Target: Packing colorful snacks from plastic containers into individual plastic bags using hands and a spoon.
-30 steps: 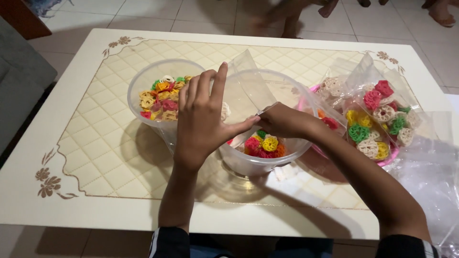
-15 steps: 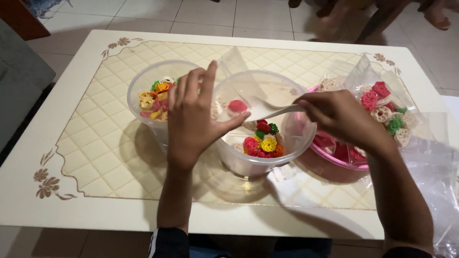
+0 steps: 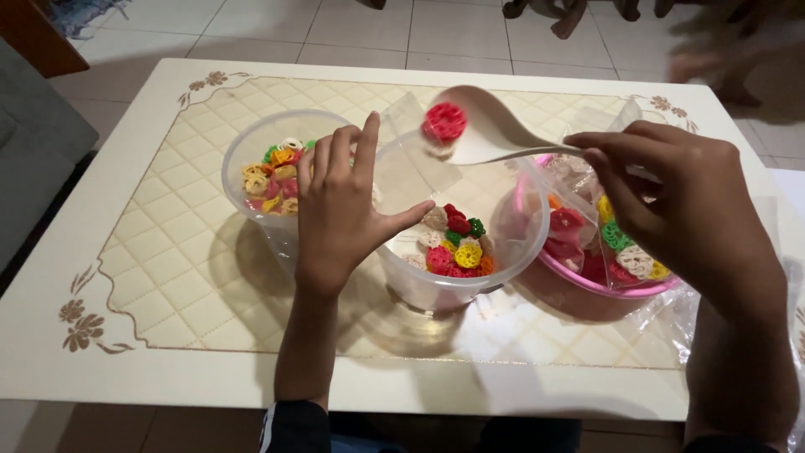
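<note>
Gripping a white plastic spoon [image 3: 495,134], the right hand [image 3: 679,201] is lifting a red flower-shaped cracker [image 3: 444,122] over the clear round plastic tub [image 3: 511,243]; the left hand [image 3: 340,201] is pinching a clear plastic bag [image 3: 411,155] open against its rim, on the cream worktop [image 3: 168,252]

Our two bare forearms end in dark sleeves with a thin white edge [image 3: 295,418] pushed up past the elbows.
</note>
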